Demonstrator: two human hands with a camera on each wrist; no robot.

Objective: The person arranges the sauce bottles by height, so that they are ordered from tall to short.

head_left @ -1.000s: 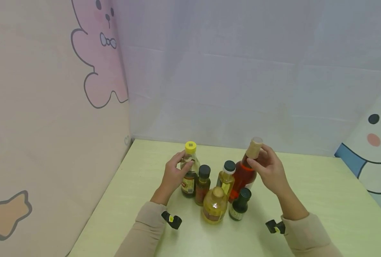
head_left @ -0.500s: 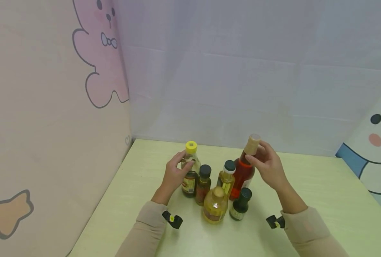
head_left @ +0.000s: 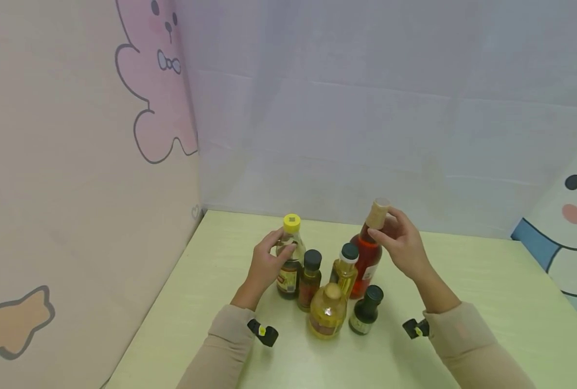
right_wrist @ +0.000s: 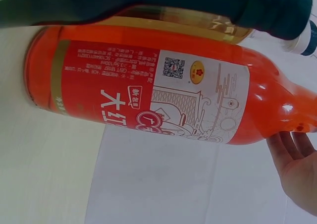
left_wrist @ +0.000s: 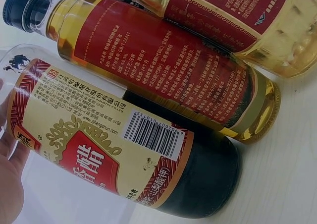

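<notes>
My left hand [head_left: 264, 263] holds the shoulder of a yellow-capped vinegar bottle [head_left: 287, 280], thumb across its front. In the left wrist view, its cream and red label [left_wrist: 99, 154] faces the camera. My right hand [head_left: 405, 246] grips the neck of a tall red vinegar bottle [head_left: 369, 254] with a tan cap wrap, leaning slightly. The right wrist view shows its red and white label [right_wrist: 124, 95], fingers at the neck. Between the two stand a black-capped olive oil bottle [head_left: 309, 286] and a green-capped bottle of yellow liquid [head_left: 344, 273].
A round golden bottle [head_left: 327, 313] stands at the front of the cluster, with a small dark green bottle [head_left: 364, 312] to its right. All stand on a pale table [head_left: 210, 324]. Cloth walls with cartoon prints [head_left: 162, 81] enclose the back and sides.
The red vinegar bottle has come more upright and shifted slightly left, its cap rising; my right hand has moved left and up with it. My left hand keeps its hold.
</notes>
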